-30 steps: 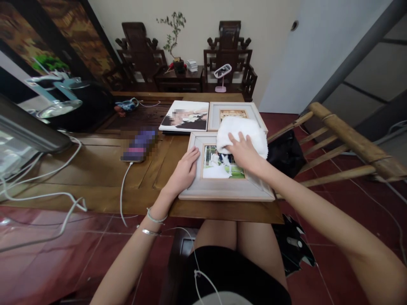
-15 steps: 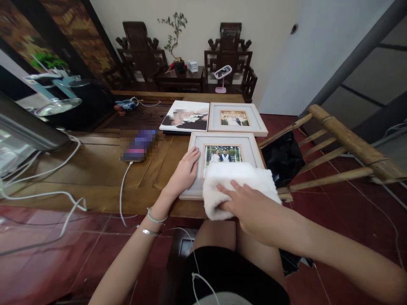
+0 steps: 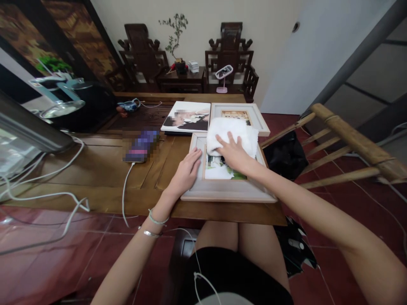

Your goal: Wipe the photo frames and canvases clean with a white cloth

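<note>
A pale framed photo lies flat at the near edge of the wooden table. My left hand rests flat on the frame's left border, fingers stretched out. My right hand presses a white fluffy cloth onto the upper part of the frame, fingers spread on top of it. The cloth covers the top of the picture and part of a second framed photo behind. An unframed photo print lies to the left of that second frame.
A phone on a white charging cable lies left of the frames. More white cables trail over the table's left side. A bamboo chair with a black bag stands to the right. Dark wooden chairs line the far wall.
My right hand has slid the cloth from the frame's near edge back up to its top, as it was a second ago. The left hand has stayed on the frame.
</note>
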A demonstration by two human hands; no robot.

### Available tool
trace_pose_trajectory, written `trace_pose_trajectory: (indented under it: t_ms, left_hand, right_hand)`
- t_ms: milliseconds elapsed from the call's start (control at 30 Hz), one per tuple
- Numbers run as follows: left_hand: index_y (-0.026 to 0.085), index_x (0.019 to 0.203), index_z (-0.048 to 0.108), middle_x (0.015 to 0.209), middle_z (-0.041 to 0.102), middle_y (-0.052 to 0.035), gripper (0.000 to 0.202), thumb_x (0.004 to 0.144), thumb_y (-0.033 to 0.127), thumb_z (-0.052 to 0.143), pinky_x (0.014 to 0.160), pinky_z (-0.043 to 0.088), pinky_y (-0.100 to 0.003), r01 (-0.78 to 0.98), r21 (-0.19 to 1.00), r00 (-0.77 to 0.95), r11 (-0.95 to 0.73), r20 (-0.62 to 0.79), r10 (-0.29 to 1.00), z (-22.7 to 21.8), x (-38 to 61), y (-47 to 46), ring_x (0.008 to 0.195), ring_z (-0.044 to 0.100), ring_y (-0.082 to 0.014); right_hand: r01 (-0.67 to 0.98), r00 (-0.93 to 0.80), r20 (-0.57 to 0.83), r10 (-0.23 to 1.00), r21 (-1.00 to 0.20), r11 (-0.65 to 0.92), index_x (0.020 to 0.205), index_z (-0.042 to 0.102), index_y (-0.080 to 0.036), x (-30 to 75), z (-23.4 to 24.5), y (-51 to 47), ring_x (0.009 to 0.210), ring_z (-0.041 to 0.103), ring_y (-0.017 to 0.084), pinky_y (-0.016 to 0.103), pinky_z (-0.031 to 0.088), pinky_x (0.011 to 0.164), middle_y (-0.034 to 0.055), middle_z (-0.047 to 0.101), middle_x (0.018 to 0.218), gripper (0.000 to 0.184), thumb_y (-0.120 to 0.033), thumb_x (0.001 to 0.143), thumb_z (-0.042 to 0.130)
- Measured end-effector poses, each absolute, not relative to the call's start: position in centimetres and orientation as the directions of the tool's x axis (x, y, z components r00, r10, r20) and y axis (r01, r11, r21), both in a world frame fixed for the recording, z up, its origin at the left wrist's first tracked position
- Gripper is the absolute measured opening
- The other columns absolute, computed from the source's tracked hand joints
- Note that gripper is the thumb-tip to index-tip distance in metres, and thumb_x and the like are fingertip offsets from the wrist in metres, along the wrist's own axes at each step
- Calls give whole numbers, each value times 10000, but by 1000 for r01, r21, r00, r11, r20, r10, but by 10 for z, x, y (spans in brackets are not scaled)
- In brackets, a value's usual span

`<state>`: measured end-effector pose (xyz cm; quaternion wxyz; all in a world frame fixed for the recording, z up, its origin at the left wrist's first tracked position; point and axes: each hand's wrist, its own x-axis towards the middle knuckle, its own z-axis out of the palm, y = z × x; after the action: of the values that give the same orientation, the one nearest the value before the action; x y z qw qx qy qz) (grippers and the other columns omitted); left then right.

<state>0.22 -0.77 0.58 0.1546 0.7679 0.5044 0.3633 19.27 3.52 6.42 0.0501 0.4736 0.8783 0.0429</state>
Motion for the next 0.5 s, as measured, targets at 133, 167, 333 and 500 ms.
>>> trace_pose_trajectory:
  t_ms: [133,167,333,500]
  left_hand:
    - [103,1274,548,1367,536,-149,404,944,270,386,1131,309,-411,658,620,201,-427,402,893,6,3,-9,1338,423,-228]
    - [103,1274,547,1365,538,-150,406,946,275,382,1130,310,-413,657,621,200,-427,402,893,6,3,-9,1339,422,-229]
    - [80,1274,541,1361,538,-163,444,965,320,333,1139,291,-422,629,653,186,-421,400,897,8,6,-10,1341,417,-234]
    - [123,1359,466,1433,466,-133,514,985,406,255,1149,273,-415,557,710,183,-430,400,898,13,5,-14,1354,397,-218]
  right_hand:
    - [808,-561,-173,809,98,581,1254,597,-155,187,75,-17,1338,236,514,713,321,959,125,268,1542,529,16,805,373]
    - [791,-584,-202,786,77,608,1227,614,-150,189,80,-32,1323,274,511,696,354,945,131,297,1529,511,10,794,395]
    - [644,-744,-306,594,-91,759,1135,662,-171,198,111,-82,1259,420,451,576,452,923,109,396,1482,442,-31,751,492]
    - [613,-781,-215,587,-84,785,1093,685,-164,185,98,-86,1305,351,464,637,379,968,98,393,1485,366,-90,782,506]
